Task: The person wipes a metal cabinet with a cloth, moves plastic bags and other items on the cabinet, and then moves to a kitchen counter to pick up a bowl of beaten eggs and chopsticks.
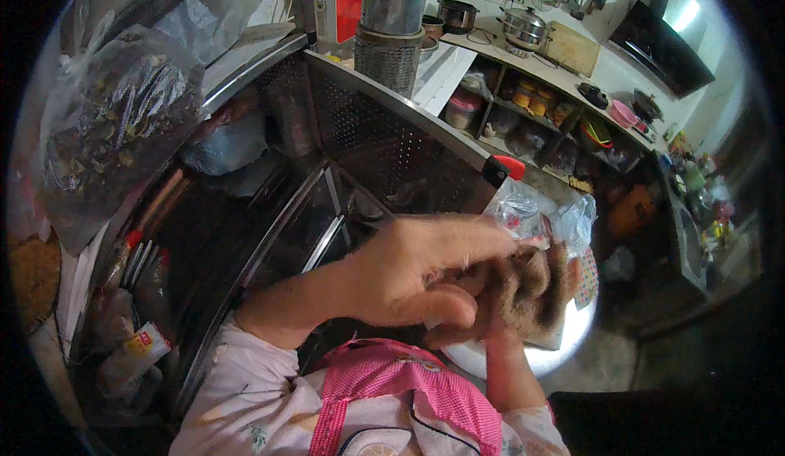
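My left hand [405, 272] reaches across in front of my chest, its fingers stretched over my right hand and its thumb curved beneath. My right hand [521, 290] is raised under it, palm turned up and fingers curled. The right fingers look brown and blurred; whether something coats them or lies in the palm, I cannot tell. Beyond the fingertips are clear plastic bags [521, 201] and a dotted packet [587, 278]. A round white surface [539, 361] shows below the hands. I wear a pink checked apron [405, 370].
A perforated metal panel [392, 131] and a metal flue pipe [392, 27] stand ahead. At left hangs a clear bag of dried plant matter [116, 113]. A counter [490, 48] with a steamer pot [524, 27] runs along the far wall under a range hood [662, 48].
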